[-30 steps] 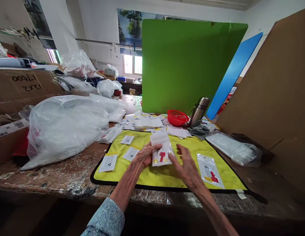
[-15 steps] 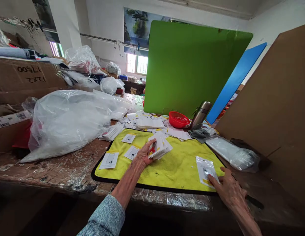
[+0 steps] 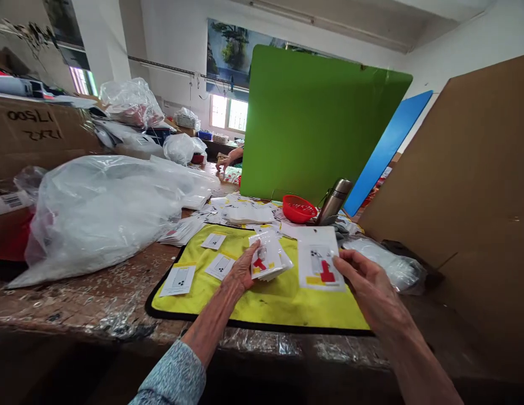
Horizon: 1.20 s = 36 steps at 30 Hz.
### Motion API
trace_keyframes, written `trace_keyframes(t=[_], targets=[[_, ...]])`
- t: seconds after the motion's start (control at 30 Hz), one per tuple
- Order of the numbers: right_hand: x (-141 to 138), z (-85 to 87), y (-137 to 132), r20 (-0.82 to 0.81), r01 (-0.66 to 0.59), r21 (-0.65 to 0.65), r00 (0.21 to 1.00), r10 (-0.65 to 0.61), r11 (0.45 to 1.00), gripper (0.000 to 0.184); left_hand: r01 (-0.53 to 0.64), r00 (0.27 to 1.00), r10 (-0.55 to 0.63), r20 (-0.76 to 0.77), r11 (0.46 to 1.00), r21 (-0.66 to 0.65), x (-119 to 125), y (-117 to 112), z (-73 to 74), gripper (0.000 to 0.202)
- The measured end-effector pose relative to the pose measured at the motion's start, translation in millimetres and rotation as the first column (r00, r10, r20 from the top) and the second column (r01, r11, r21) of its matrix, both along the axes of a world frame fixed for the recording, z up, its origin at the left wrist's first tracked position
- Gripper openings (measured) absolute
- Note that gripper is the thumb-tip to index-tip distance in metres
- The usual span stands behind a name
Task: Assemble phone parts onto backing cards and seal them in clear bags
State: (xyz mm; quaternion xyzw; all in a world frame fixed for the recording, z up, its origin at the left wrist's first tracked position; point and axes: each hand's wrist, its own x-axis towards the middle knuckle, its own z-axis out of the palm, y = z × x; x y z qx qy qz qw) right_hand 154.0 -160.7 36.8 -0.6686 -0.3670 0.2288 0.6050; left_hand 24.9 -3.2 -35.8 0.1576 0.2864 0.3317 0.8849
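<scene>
My left hand (image 3: 243, 271) grips a fanned stack of clear packets (image 3: 268, 259) with red and yellow prints, resting over the yellow mat (image 3: 262, 301). My right hand (image 3: 369, 281) pinches a single clear packet (image 3: 319, 259) by its right edge and holds it upright above the mat, just right of the stack. Three white cards (image 3: 179, 279) lie flat on the left part of the mat.
A big clear plastic bag (image 3: 101, 208) fills the table's left. Behind the mat stand a red basket (image 3: 299, 208), a steel flask (image 3: 332, 201), piles of packets (image 3: 245, 214) and a green board (image 3: 316, 124). A cardboard sheet (image 3: 464, 185) leans at right. Another person's hand (image 3: 228, 160) shows far back.
My right hand reached to the mat's right side, picked up the lone packet there and lifted it toward the stack. My left hand kept the stack, tilting it slightly.
</scene>
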Motion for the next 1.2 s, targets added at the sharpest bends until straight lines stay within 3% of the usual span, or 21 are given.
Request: trace_keyframes(t=[0.1, 0.17, 0.27, 0.33, 0.4, 0.47, 0.53, 0.6, 0.77, 0.9, 0.97, 1.1, 1.2], targets=[[-22, -6.4, 38, 0.169, -0.119, 0.018, 0.979, 0.115, 0.993, 0.025, 0.011, 0.997, -0.015, 0.073, 0.999, 0.053, 0, -2, 1.9, 0.038], [-32, -18.3, 60, 0.31, -0.095, -0.055, 0.945, 0.107, 0.994, 0.019, 0.033, 0.991, -0.048, 0.122, 0.992, 0.124, -1, -3, 2.1, 0.048], [-38, -36.0, 76, 0.392, -0.038, -0.096, 0.917, 0.073, 0.995, 0.015, 0.035, 0.996, -0.051, 0.071, 0.977, 0.21, -1, -6, -0.9, 0.037], [-35, -42.7, 77, 0.423, 0.026, -0.065, 0.906, 0.004, 0.998, 0.023, 0.01, 1.0, -0.017, 0.026, 0.972, 0.234, 0, -8, -4.1, 0.029], [-30, -45.2, 72, 0.385, 0.053, -0.058, 0.922, -0.027, 0.997, 0.046, -0.018, 1.0, 0.015, 0.012, 0.964, 0.267, 0, -11, -6.4, 0.032], [-25, -45.7, 67, 0.215, -0.103, -0.103, 0.969, 0.123, 0.989, 0.063, -0.017, 1.0, 0.019, -0.001, 0.943, 0.334, -1, -13, -6.2, 0.032], [-23, -46.6, 61, 0.007, -0.34, -0.11, 0.939, 0.343, 0.934, 0.062, 0.01, 1.0, 0.003, -0.028, 0.902, 0.431, -3, -16, -3.1, 0.036], [-24, -49.5, 55, -0.035, -0.412, -0.067, 0.911, 0.411, 0.909, 0.053, 0.037, 0.998, -0.006, -0.06, 0.843, 0.536, -7, -19, 2.5, 0.041], [-33, -67.2, 42, 0.208, -0.213, 0.015, 0.956, 0.205, 0.977, 0.049, 0.044, 0.994, 0.044, -0.103, 0.697, 0.716, -18, -34, 14.7, 0.045], [-42, -81.6, 33, 0.228, -0.172, -0.063, 0.956, 0.182, 0.983, 0.059, -0.003, 0.937, 0.248, -0.248, 0.712, 0.702, -19, -51, 12.0, 0.036], [-43, -84.3, 32, 0.236, -0.155, -0.082, 0.957, 0.17, 0.985, 0.062, 0.006, 0.926, 0.269, -0.266, 0.692, 0.722, -19, -57, 9.5, 0.032], [-37, -88.2, 35, 0.294, -0.123, -0.109, 0.944, 0.15, 0.986, 0.061, 0.016, 0.893, 0.352, -0.28, 0.598, 0.802, -21, -61, 5.8, 0.032], [-29, -97.7, 40, 0.305, -0.145, -0.189, 0.931, 0.199, 0.971, 0.057, 0.076, 0.856, 0.37, -0.361, 0.601, 0.796, -23, -63, 1.8, 0.027]])
